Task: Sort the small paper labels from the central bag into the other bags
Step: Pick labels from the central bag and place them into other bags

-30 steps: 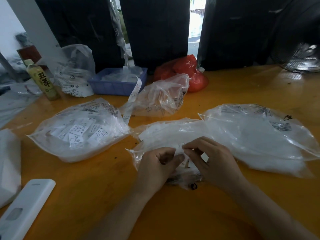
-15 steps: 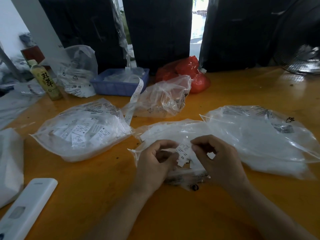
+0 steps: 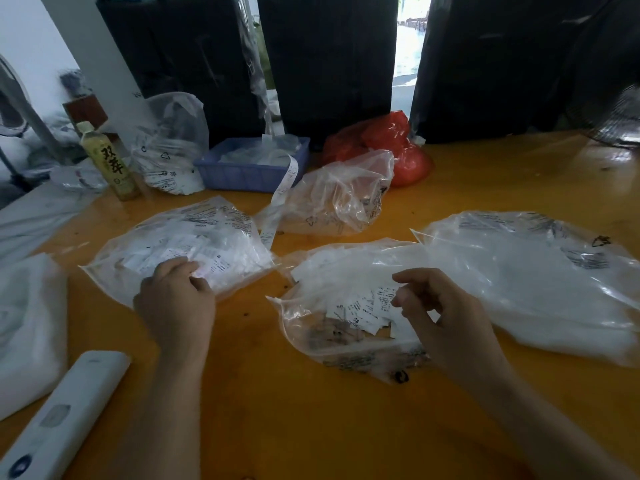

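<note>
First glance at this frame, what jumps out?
The two hands over clear bags on the orange table: the left hand at the mouth of the left bag of white labels, the right hand with curled fingers over the central bag. Behind, a red bag beside a blue tray, and a green bottle at far left.

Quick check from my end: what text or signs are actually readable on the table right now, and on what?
"双萃": bottle label, large characters.
"XS": a paper label in the central bag.
"MADE IN": same cluster of labels, rest too small to read.
Recycling triangle signs: white bag by the bottle.
Print on the left bag and right bag: blurred, unreadable.
</note>
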Motion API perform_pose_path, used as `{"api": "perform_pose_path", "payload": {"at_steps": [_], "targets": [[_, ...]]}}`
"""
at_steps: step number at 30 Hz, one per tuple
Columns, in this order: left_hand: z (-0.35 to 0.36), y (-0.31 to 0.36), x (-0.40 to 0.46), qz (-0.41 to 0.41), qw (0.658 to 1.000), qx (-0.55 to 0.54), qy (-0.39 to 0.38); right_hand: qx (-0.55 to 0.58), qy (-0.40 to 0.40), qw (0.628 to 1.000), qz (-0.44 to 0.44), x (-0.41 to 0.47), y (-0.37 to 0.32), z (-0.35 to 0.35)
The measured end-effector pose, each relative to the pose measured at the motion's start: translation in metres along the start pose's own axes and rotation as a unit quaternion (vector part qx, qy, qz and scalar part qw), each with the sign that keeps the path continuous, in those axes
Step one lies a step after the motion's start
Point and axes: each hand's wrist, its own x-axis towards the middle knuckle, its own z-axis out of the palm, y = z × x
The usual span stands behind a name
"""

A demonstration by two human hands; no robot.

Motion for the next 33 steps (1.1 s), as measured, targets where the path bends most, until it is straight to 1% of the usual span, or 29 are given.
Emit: {"api": "perform_pose_path", "payload": {"at_steps": [1,3,6,9,12,13,15,17,19,20,21,22,23,24,25,26,28,29,30,33], "targets": [[0.003,-0.003,0.001,-0.010,0.998,0.051,-0.023,-0.005,-0.005,1.000,0.000,0.000,-0.001,0.000],[0.007,-0.001,0.002,-0.035,0.992,0.111,-0.057,-0.010,-0.009,1.000,-0.001,-0.002,-0.002,0.000],[0.011,0.004,0.001,-0.060,0.985,0.134,-0.090,-0.032,-0.017,0.999,0.004,-0.002,-0.001,0.000],[0.011,0.007,-0.002,-0.058,0.987,0.129,-0.079,-0.140,-0.048,0.989,0.000,0.002,0.008,0.000],[0.008,0.020,-0.010,-0.019,0.994,0.098,-0.037,-0.259,-0.066,0.963,-0.039,0.005,0.015,0.000],[0.008,0.026,-0.016,0.013,0.997,0.072,-0.017,-0.290,-0.072,0.953,-0.044,0.005,0.016,-0.001],[0.008,0.043,-0.030,0.111,0.993,-0.027,0.009,-0.336,-0.095,0.936,-0.030,0.007,0.013,-0.002],[0.009,0.064,-0.048,0.226,0.964,-0.143,-0.018,-0.362,-0.114,0.925,-0.013,0.006,0.010,0.000],[0.010,0.083,-0.067,0.333,0.915,-0.220,-0.065,-0.353,-0.105,0.930,-0.021,0.006,0.006,0.001],[0.012,0.091,-0.076,0.380,0.891,-0.236,-0.082,-0.332,-0.085,0.939,-0.030,0.006,0.003,0.000],[0.013,0.097,-0.083,0.418,0.870,-0.242,-0.098,-0.311,-0.048,0.948,-0.041,0.007,-0.001,-0.003],[0.015,0.100,-0.089,0.442,0.855,-0.244,-0.116,-0.300,0.002,0.953,-0.049,0.009,-0.004,-0.010],[0.017,0.102,-0.093,0.456,0.846,-0.243,-0.135,-0.307,0.056,0.949,-0.046,0.012,-0.004,-0.019],[0.018,0.102,-0.096,0.461,0.841,-0.239,-0.150,-0.338,0.094,0.936,-0.029,0.015,-0.003,-0.030],[0.020,0.102,-0.097,0.458,0.842,-0.234,-0.162,-0.391,0.106,0.914,0.004,0.018,0.001,-0.042],[0.020,0.102,-0.098,0.447,0.847,-0.231,-0.172,-0.441,0.091,0.891,0.058,0.022,0.005,-0.053],[0.021,0.102,-0.099,0.420,0.859,-0.230,-0.183,-0.473,0.053,0.862,0.172,0.030,0.016,-0.069],[0.020,0.102,-0.099,0.408,0.863,-0.232,-0.187,-0.468,0.034,0.859,0.206,0.032,0.020,-0.073],[0.020,0.103,-0.098,0.400,0.866,-0.234,-0.189,-0.463,0.019,0.859,0.219,0.034,0.024,-0.076],[0.018,0.102,-0.097,0.388,0.868,-0.234,-0.202,-0.458,0.007,0.863,0.215,0.038,0.031,-0.077]]}}
